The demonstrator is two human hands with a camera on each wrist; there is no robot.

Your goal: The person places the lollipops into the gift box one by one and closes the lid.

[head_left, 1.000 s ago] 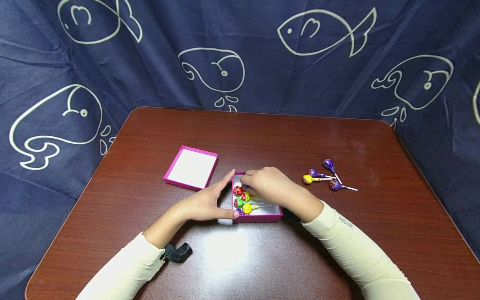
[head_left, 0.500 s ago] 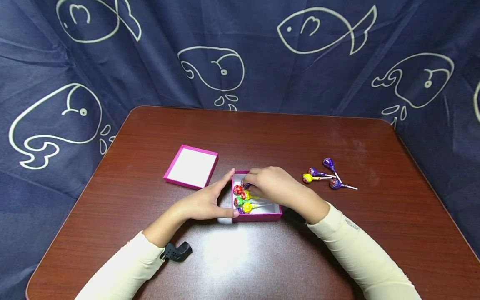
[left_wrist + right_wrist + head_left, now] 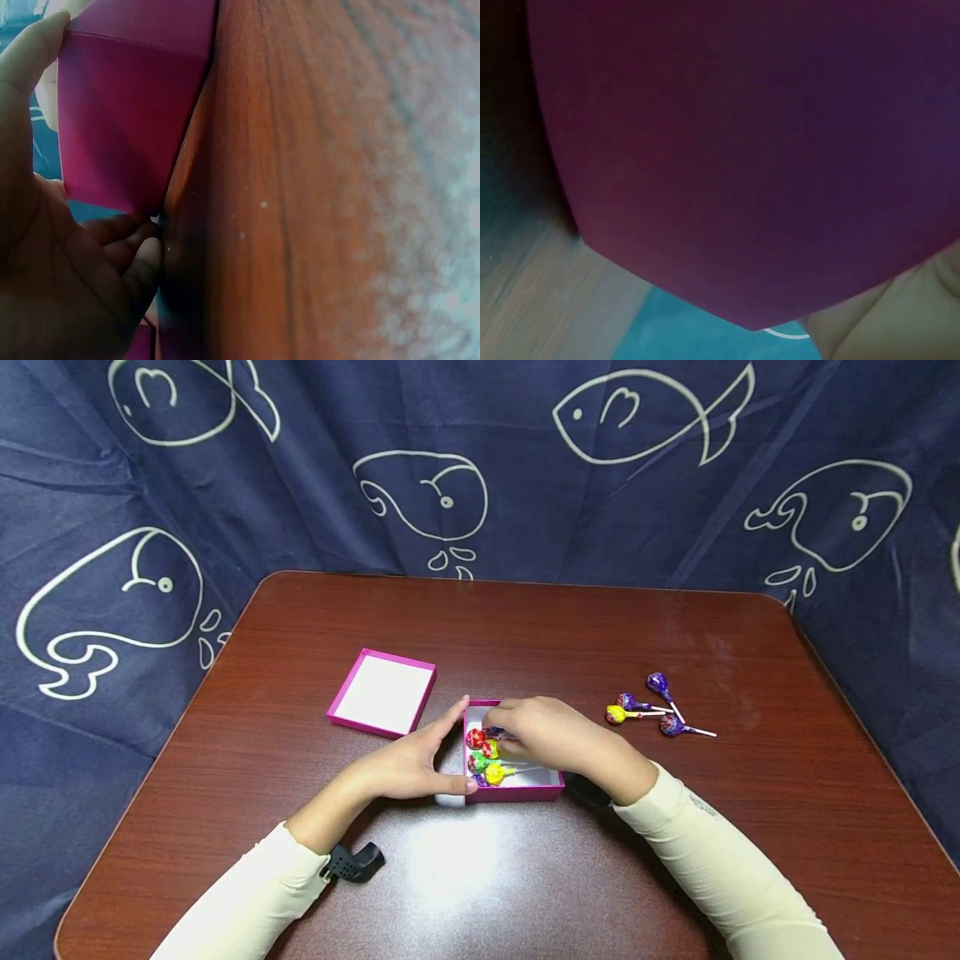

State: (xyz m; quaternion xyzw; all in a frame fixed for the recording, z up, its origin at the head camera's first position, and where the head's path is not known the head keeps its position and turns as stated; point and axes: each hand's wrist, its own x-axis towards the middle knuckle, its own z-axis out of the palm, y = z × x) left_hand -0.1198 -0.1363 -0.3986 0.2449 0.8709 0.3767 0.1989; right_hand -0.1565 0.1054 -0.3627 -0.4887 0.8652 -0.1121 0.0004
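A pink box (image 3: 517, 794) with a white inside holds several wrapped lollipops, their heads lined up along its left wall: red (image 3: 476, 738), green (image 3: 477, 762) and yellow (image 3: 496, 774) ones show. My left hand (image 3: 405, 768) grips the box across its left side, thumb at the near corner and index finger at the far one; the left wrist view shows the palm facing the box wall (image 3: 127, 120). Bent over the far part of the box, my right hand (image 3: 551, 731) pinches a purple lollipop (image 3: 492, 732), mostly hidden under its fingers. The right wrist view is filled by the box's outer wall (image 3: 742, 165).
To the right on the brown table (image 3: 525, 627) lie several lollipops, purple (image 3: 657, 683) and yellow (image 3: 616, 714), sticks crossing. The pink lid (image 3: 383, 693) lies white inside up, left beyond the box. A blue fish-print curtain (image 3: 525, 527) hangs behind the table.
The right hand has drawn slightly back to the right inside the box over the past second, so more of the purple lollipop shows. The left hand and the box have stayed put.
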